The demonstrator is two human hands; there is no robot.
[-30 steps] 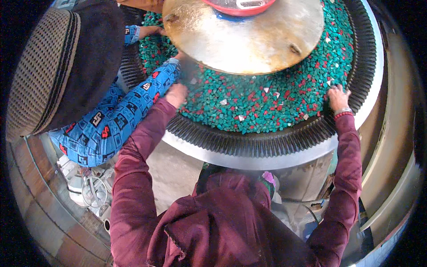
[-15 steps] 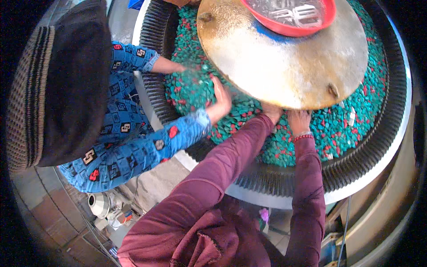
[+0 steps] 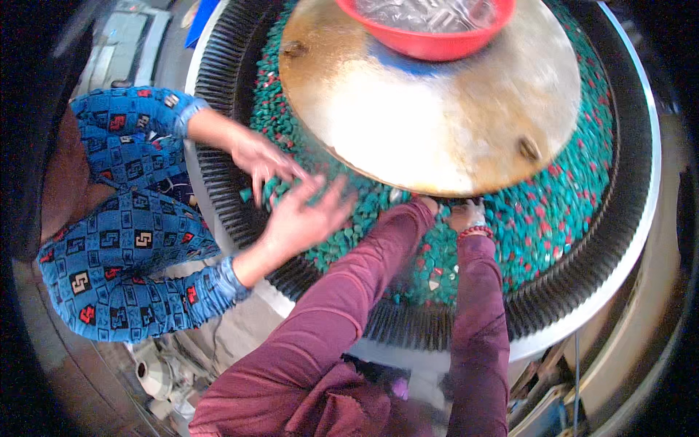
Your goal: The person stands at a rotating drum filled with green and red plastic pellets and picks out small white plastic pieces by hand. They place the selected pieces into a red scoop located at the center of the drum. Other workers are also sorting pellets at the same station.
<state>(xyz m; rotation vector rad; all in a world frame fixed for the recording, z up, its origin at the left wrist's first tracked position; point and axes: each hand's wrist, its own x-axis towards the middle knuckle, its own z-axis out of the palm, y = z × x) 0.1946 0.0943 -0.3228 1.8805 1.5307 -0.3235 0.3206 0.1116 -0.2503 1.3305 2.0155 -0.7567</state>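
My left hand [image 3: 428, 205] reaches among the small green and red pieces [image 3: 547, 215], under the near edge of a round, rust-stained metal disc [image 3: 444, 124]. Close to its right, my right hand [image 3: 468, 215], with a red bead bracelet at the wrist, is also at the disc's edge. The fingers of both hands are hidden by the disc and the pieces. All these pieces, which look like plastic chips or stones, fill a ring-shaped trough around the disc.
Above the trough at left, a co-worker's two hands [image 3: 306, 213] are spread and blurred. A red basin [image 3: 429, 48] with clear plastic items stands on the disc. Black ribbed wall [image 3: 218, 138] and a pale rim surround the trough. Grey-white equipment [image 3: 154, 375] lies on the floor.
The co-worker's hands have lifted out of the pieces and drawn back, and that person's head has moved left. The view has shifted; my hands stay by the disc's near edge.
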